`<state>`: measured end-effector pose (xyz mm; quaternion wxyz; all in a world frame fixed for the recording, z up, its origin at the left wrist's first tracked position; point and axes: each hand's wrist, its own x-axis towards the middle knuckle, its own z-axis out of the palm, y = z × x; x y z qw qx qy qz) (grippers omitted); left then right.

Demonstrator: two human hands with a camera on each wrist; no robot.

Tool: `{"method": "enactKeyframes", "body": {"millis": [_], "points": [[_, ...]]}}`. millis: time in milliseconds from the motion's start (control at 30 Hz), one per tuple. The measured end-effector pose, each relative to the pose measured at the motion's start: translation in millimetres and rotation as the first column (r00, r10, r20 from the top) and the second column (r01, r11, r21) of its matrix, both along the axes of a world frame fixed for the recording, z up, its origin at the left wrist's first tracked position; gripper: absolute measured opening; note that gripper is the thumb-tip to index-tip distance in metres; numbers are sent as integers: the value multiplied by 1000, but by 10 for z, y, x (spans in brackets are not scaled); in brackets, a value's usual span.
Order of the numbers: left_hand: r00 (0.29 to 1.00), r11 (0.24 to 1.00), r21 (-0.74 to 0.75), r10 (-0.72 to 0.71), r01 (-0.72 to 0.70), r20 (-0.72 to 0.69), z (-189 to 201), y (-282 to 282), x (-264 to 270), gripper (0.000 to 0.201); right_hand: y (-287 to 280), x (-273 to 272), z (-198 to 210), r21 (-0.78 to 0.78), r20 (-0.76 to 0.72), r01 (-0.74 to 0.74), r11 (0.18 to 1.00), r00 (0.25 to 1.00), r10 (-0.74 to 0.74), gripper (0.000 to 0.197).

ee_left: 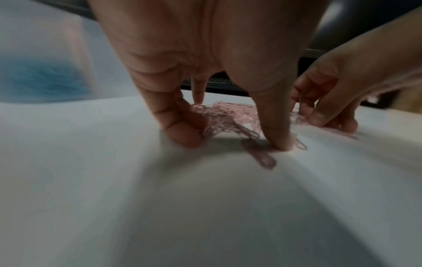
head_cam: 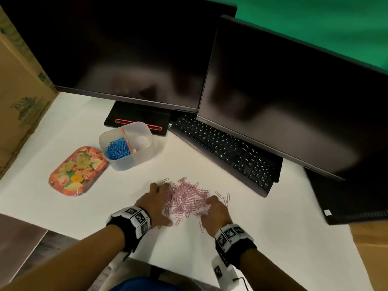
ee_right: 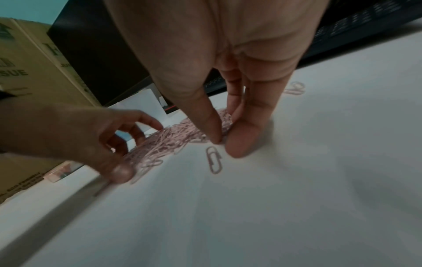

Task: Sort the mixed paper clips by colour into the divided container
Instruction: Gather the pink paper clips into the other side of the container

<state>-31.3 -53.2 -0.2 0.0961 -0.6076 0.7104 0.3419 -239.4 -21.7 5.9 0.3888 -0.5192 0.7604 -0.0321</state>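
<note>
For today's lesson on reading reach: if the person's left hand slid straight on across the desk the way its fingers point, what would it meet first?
Probably the pink paper clips: the left hand already touches that heap's edge.

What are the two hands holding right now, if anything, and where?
Nothing is lifted. The left hand and right hand rest fingertips on opposite sides of the pink paper clip pile, cupping it on the table. Whether any single clip is pinched cannot be told.
</note>
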Motion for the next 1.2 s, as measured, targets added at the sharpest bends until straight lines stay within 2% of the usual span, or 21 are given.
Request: {"method": "enactKeyframes", "body": {"millis": [67,133,167,200,267,333,367,433,500,567,633,700,767,867,967,1033,1100,1133,1200], "points": [[993,999,9,43,-42,-113,-21,-96,-134,96,-95,90,11,-3,40,-1,1000,999,1,35],[986,1000,-26,-12,7,-167,-11,-148,-229,73,-138,53,38,-18,88,9,1000,996,-8,39],[985,998,-47,-41,34,-170,-2,-159,-246,68,-149,-19,67,-32,87,22,999,996,-19,44],[985,997,-71,-53,42,-163,13,-162,-238,71,-159,-119,97,-43,60,43,998,997,-40,52],[996,995,-103,-3,-7,-93,18,-181,-150,98,-169,-341,155,-35,-70,81,996,994,-83,71],[999,994,-100,44,-41,27,-1,-224,-38,128,-170,-476,181,7,-208,58,998,977,-55,82],[996,995,-93,32,-25,79,-7,-250,-2,134,-178,-482,171,23,-233,27,999,972,-21,85],[995,997,-75,-29,36,96,-15,-304,-13,133,-228,-382,140,38,-182,-49,998,982,55,90],[995,994,-48,-99,100,25,1,-345,-124,119,-296,-201,106,31,-87,-135,990,987,137,92],[990,990,-48,-134,132,-45,3,-359,-253,99,-340,-20,83,7,-57,-261,965,964,261,84],[987,993,-67,-109,101,-114,-17,-360,-337,75,-358,94,53,-40,-74,-351,935,935,348,71],[983,993,-102,-74,57,-170,-25,-350,-382,51,-373,135,29,-86,-74,-370,925,928,364,58],[977,990,-136,-58,30,-205,-37,-340,-401,36,-406,142,16,-109,-78,-368,923,929,361,48],[966,986,-165,-29,-15,-257,-57,-325,-429,24,-457,137,5,-129,-98,-368,921,929,357,38],[945,985,-149,30,-83,-325,-84,-325,-442,33,-502,112,3,-135,-107,-357,924,933,345,33],[910,985,-78,111,-155,-399,-59,-339,-444,43,-531,75,8,-124,-95,-317,940,947,307,31],[844,962,-3,238,-273,-481,-35,-360,-442,44,-560,41,42,-122,-57,-240,963,970,234,28],[791,934,33,319,-355,-521,-14,-372,-440,41,-571,31,76,-128,-37,-200,971,980,196,26],[642,846,136,486,-515,-593,-8,-401,-439,31,-607,37,155,-154,20,-140,978,989,145,22]]}}
